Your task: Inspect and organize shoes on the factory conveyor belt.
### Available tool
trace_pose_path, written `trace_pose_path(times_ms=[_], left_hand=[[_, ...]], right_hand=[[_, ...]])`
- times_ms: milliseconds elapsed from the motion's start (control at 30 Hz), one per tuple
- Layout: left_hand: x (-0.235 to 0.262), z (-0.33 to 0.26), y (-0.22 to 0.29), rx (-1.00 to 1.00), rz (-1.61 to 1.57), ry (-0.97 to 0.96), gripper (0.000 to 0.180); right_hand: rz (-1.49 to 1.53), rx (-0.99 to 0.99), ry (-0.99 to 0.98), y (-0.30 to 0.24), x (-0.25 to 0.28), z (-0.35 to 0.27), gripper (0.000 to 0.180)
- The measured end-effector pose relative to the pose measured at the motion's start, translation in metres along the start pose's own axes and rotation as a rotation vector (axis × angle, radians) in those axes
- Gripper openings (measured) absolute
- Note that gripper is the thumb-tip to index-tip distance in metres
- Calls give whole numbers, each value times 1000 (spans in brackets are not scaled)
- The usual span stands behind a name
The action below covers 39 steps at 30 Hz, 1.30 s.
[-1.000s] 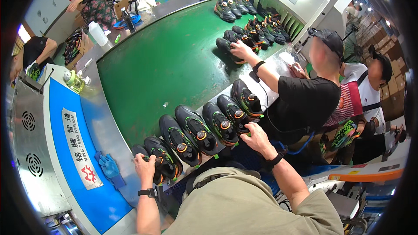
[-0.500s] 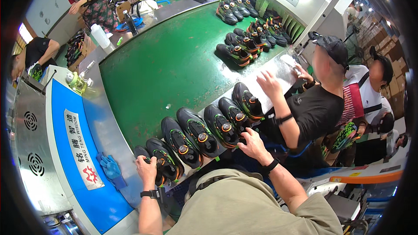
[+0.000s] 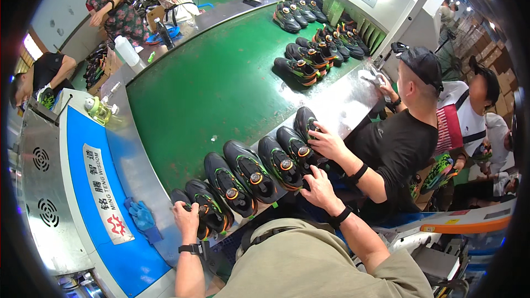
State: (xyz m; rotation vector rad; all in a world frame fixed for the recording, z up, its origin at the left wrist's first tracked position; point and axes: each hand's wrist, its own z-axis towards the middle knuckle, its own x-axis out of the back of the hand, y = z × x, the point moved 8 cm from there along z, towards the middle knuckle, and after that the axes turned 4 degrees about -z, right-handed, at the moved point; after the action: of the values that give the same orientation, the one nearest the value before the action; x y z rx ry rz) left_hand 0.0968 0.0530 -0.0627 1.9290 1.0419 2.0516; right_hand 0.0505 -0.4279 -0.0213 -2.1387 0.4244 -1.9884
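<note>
Several black sneakers [image 3: 222,181] with orange and green trim stand side by side along the near edge of the green surface, toes pointing away from me. My left hand [image 3: 186,219] is closed on the leftmost sneaker [image 3: 182,196], which it partly hides. Toward the other end, my right hand [image 3: 322,192] has its fingers curled against the heel of another sneaker [image 3: 279,161]; its fingertips are partly hidden. A co-worker's hand [image 3: 327,142] rests on the rightmost sneaker [image 3: 305,121], just beyond my right hand.
The green work surface [image 3: 187,94] carries more sneakers [image 3: 301,72] at the far right. Beside me on the right, the co-worker holds a white cloth [image 3: 371,75] over the metal ledge. Blue gloves [image 3: 142,215] lie on the left metal edge, beside a blue panel [image 3: 132,265].
The co-worker's nearer hand has come down from above the metal ledge onto the rightmost sneaker. My hands and the row have hardly moved.
</note>
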Motion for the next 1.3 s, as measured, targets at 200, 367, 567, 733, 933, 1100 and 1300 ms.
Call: trace_pose_path(times_ms=[200, 367, 567, 733, 933, 1100, 1300], left_hand=[[-5, 0, -6, -4, 2, 24, 46], [-1, -4, -3, 34, 4, 17, 47], [-5, -1, 2, -4, -28, 43, 44], [0, -1, -9, -11, -62, 71, 44], [-6, 1, -9, 12, -39, 6, 44], [-7, -1, -14, 6, -56, 7, 44], [-9, 1, 2, -30, -74, -5, 44]], right_hand=[[-18, 70, 93, -3, 2, -4, 40], [-48, 73, 49, -7, -3, -6, 42], [-97, 79, 48, -7, -2, -4, 41], [-141, 64, 3, -17, -3, -1, 44], [-112, 41, -142, -3, -8, -4, 47], [39, 72, -184, -4, 28, 26, 33], [-53, -198, -30, 43, 168, 150, 43]])
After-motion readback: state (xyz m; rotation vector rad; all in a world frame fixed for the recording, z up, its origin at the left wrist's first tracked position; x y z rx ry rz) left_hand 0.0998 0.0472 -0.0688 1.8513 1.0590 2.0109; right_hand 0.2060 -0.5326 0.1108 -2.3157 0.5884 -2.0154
